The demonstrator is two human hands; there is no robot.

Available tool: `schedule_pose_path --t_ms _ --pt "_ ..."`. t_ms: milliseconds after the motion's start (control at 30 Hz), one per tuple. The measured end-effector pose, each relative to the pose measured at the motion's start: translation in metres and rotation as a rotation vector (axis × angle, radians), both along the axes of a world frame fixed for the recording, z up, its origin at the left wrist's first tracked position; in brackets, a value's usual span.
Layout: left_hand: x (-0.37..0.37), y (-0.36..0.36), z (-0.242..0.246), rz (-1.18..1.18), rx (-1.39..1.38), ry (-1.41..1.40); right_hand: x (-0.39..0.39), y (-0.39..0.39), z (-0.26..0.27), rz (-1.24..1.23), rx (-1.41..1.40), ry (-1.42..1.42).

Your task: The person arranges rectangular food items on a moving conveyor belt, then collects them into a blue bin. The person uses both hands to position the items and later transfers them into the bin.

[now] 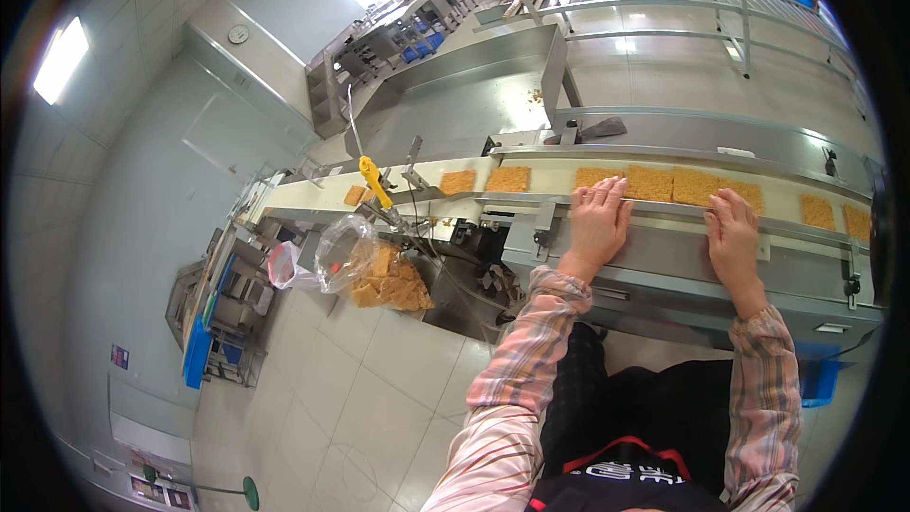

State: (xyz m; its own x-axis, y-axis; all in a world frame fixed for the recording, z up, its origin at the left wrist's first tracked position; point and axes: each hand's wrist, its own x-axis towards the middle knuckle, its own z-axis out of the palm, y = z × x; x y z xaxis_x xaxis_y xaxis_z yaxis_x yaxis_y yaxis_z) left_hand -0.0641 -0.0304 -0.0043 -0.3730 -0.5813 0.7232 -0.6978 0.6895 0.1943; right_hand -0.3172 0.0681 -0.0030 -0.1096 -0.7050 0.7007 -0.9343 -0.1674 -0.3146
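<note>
Flat, square, golden-brown food pieces lie in a row on a pale conveyor belt (554, 176). My left hand (599, 217) rests at the belt's near rail, its fingertips at a square piece (598, 176). Further right, my right hand (732, 231) has its fingertips at the near edge of another piece (741, 193). Between my hands lie two pieces side by side, one of them a textured square (649, 183). Both hands are palm down with fingers extended; whether they press on the pieces is hidden. More pieces lie at both sides, including a single square (508, 179).
A clear plastic bag of similar pieces (389, 277) stands left below the belt, near a yellow-handled air gun (375, 181). Beyond the belt are a steel trough (469, 96) and a dark scraper blade (603, 128). A blue bin (821, 377) is at the lower right.
</note>
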Motion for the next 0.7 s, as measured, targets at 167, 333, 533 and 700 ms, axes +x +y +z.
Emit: schedule_pose_path --t_ms 167,333,533,700 --pt "-0.0025 0.0014 0.0012 0.254 -0.047 -0.124 -0.0001 0.0030 0.0017 -0.006 0.030 -0.002" --pt "-0.0039 0.0052 0.0043 -0.135 0.087 -0.123 0.0018 0.0027 0.0040 -0.006 0.021 -0.006" --pt "-0.0026 0.0055 0.0060 -0.066 -0.049 -0.019 0.0033 0.0052 0.0056 0.006 -0.020 0.038" --pt "-0.0008 0.0034 0.0037 -0.010 -0.077 0.017 0.0049 0.0052 0.0089 0.038 -0.029 0.078"
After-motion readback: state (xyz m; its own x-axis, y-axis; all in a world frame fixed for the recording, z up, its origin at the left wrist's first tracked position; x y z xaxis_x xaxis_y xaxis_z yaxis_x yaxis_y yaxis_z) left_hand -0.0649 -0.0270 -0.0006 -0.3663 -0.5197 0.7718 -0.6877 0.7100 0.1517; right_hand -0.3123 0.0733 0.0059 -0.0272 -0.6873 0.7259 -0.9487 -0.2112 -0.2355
